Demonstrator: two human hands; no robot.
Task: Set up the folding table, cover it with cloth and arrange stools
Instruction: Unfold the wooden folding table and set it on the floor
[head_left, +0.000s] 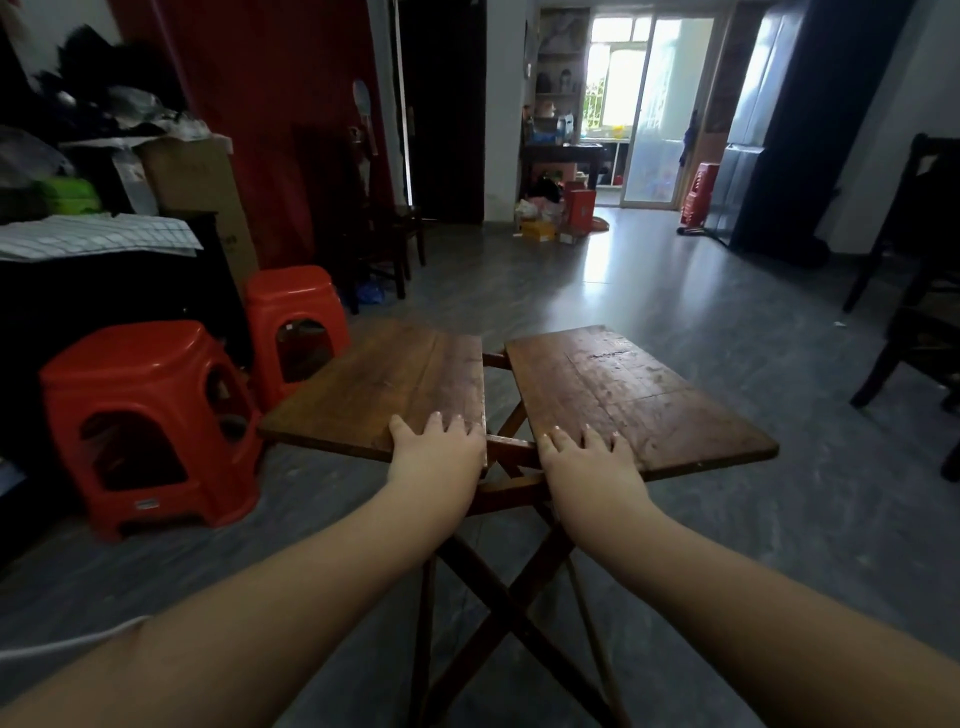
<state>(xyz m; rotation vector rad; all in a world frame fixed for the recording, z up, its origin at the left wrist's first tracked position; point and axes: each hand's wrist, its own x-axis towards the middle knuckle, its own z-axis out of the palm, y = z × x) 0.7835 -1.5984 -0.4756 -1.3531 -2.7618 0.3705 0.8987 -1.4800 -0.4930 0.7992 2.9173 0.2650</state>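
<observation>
- Two red stools (150, 421) stand at nine o'clock, just beside the folding table (613, 384).
- Left hand (436, 457) lies flat, fingers straight, on the left leaf's near edge.
- Right hand (592, 462) presses flat likewise on the right leaf; a gap separates the leaves at centre.

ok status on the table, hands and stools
Left hand and right hand flat on the folding table halves, gap between. No cloth on. Two red stools left, clear.
</observation>
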